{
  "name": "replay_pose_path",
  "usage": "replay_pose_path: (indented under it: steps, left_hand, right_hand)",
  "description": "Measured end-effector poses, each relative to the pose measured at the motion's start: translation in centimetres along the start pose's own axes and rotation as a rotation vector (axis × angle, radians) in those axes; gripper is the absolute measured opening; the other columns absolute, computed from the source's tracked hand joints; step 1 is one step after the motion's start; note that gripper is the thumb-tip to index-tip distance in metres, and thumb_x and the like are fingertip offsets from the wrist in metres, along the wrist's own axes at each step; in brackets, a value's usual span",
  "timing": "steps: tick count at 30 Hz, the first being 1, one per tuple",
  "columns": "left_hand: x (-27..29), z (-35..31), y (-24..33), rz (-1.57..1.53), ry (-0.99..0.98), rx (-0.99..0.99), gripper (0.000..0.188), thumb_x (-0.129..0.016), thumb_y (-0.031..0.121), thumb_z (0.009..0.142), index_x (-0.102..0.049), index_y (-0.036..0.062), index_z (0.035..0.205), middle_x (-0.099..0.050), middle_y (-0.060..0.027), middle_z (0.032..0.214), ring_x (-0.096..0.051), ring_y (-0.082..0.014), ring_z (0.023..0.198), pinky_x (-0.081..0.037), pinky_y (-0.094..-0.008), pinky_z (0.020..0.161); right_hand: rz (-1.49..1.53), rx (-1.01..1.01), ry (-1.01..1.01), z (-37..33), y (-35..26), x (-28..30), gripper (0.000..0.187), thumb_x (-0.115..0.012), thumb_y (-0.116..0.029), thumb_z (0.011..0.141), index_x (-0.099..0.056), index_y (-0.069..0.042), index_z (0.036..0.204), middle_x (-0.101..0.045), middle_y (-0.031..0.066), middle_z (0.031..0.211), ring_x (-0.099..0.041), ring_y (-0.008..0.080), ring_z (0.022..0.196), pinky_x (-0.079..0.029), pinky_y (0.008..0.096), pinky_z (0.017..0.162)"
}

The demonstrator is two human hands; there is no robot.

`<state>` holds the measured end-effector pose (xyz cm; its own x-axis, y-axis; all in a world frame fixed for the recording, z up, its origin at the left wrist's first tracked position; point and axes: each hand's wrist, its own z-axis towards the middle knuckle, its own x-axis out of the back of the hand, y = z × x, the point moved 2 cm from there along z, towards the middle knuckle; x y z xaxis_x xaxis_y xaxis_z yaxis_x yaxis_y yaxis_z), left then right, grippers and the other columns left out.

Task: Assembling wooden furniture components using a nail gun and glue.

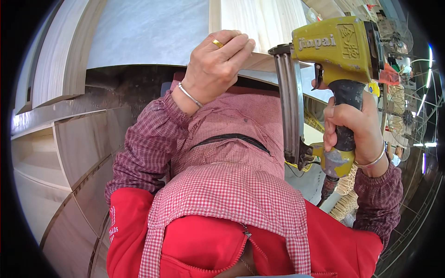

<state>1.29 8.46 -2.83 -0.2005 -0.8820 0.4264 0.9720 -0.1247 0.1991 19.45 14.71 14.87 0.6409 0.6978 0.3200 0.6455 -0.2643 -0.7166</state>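
Note:
My right hand [354, 123] grips the black handle of a yellow nail gun [331, 51], with a finger close to its trigger. The long metal magazine points down toward me, and the nose is at the near edge of a pale wooden board [262, 23]; I cannot tell whether they touch. My left hand [215, 65] is closed beside that board, over the near end of a narrow wooden strip [214, 14]. Its fingers curl away from me, so their tips and anything in them are hidden. A light blue-grey panel [148, 34] lies left of the strip.
A thick pale wooden side piece [60, 51] stands at the left. Below it are wooden cabinet boxes [85, 143], one with an open compartment. An air hose fitting [329, 187] hangs under the nail gun handle. Cluttered goods and bright tube lights [427, 74] fill the right side.

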Motion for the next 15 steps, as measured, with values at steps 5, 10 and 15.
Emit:
replay_pose_path:
  steps: [5,10,15]
  left_hand:
    - [-0.14,0.37,0.38,-0.02,0.0,0.005,0.012,-0.065,0.003,0.075,-0.067,0.0071,0.085,-0.06,0.0034,0.094,-0.059,-0.0115,0.088,-0.051,-0.0249,0.077]
    - [-0.09,0.58,0.68,-0.02,-0.074,0.038,0.021,-0.068,0.004,0.074,-0.072,0.0083,0.094,-0.067,0.0013,0.1,-0.063,-0.0147,0.092,-0.052,-0.0266,0.081]
    - [-0.66,0.57,0.82,-0.029,-0.069,0.043,0.02,-0.068,0.004,0.074,-0.072,0.0085,0.094,-0.067,0.0017,0.101,-0.062,-0.0145,0.093,-0.052,-0.0264,0.082]
  right_hand:
    - [-0.025,0.01,-0.015,-0.03,-0.53,-0.33,0.015,-0.06,-0.006,0.077,-0.054,0.002,0.088,-0.057,0.0064,0.056,-0.051,0.0119,0.04,-0.043,0.0209,0.04]
    - [-0.036,-0.004,-0.017,0.12,-0.51,-0.16,0.015,-0.06,-0.007,0.077,-0.054,0.002,0.088,-0.057,0.0067,0.056,-0.051,0.0121,0.04,-0.043,0.0217,0.041]
    - [-0.005,-0.022,-0.015,0.26,-0.24,0.25,0.018,-0.06,-0.007,0.077,-0.054,0.003,0.091,-0.057,0.0071,0.057,-0.051,0.0124,0.04,-0.043,0.0222,0.041]
